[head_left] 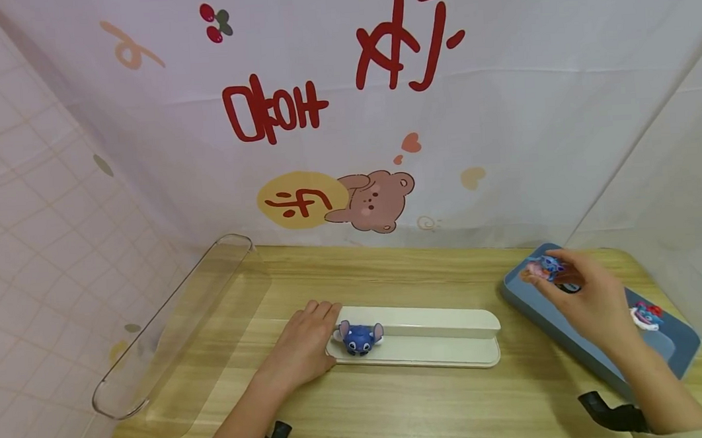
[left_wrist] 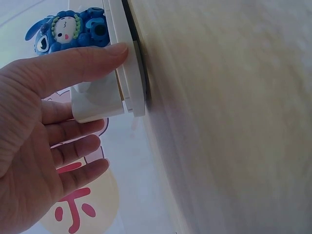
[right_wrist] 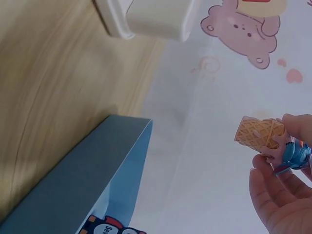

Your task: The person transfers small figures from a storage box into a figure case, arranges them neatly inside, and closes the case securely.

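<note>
Wood-grain tabletop (head_left: 408, 401) before cartoon backdrop (head_left: 345, 113)

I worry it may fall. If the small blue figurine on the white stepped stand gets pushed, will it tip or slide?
The small blue figurine looks like light, hard plastic, so probably slides easily. It sits on the white stepped stand's narrow lower ledge, so it may drop off. The left hand steadies the stand's end.

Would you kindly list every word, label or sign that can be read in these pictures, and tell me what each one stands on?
"애애" or similar, large red Korean-style letters on the white cloth backdrop: stylised, reading unsure.
A second group of large red brush-like characters, upper right of the backdrop: not readable for certain.
A red character on the yellow circle beside the printed brown bear: stylised, unsure.
A letter on the sticker in the blue tray: cut off.
</note>
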Available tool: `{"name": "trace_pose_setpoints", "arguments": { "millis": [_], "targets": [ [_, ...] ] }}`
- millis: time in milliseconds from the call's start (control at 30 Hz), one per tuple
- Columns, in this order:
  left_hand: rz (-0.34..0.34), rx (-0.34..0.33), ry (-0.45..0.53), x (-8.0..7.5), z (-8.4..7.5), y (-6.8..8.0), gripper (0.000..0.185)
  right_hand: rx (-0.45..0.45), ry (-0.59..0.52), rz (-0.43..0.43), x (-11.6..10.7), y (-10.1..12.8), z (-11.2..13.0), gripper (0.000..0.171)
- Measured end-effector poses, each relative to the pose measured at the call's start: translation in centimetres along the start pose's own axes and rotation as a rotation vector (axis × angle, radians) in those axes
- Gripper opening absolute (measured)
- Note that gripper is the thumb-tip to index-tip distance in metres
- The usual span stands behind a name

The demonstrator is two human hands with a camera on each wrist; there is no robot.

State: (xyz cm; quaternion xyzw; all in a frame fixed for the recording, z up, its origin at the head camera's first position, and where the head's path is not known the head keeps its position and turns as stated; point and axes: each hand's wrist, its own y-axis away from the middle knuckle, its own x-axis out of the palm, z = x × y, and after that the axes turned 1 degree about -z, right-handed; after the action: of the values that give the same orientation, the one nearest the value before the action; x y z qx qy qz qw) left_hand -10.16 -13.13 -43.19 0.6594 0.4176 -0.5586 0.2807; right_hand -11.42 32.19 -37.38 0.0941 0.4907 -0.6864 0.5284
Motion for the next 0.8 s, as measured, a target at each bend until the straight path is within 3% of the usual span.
{"name": "trace_pose_setpoints", "arguments": {
  "millis": [200,467,800],
  "targets": [
    [-0.002,0.002,-0.001,0.0,0.0,0.0,0.094,0.027,-0.002,-0.005,0.3,0.2,1.2,0.053],
    [-0.010,0.009,0.006,0.1,0.0,0.1,0.095,-0.124,-0.070,-0.052,1.5,0.6,2.3,0.063],
    [-0.009,0.010,0.002,0.1,0.1,0.1,0.094,-0.149,-0.089,0.003,2.5,1.0,4.0,0.061]
  ]
}}
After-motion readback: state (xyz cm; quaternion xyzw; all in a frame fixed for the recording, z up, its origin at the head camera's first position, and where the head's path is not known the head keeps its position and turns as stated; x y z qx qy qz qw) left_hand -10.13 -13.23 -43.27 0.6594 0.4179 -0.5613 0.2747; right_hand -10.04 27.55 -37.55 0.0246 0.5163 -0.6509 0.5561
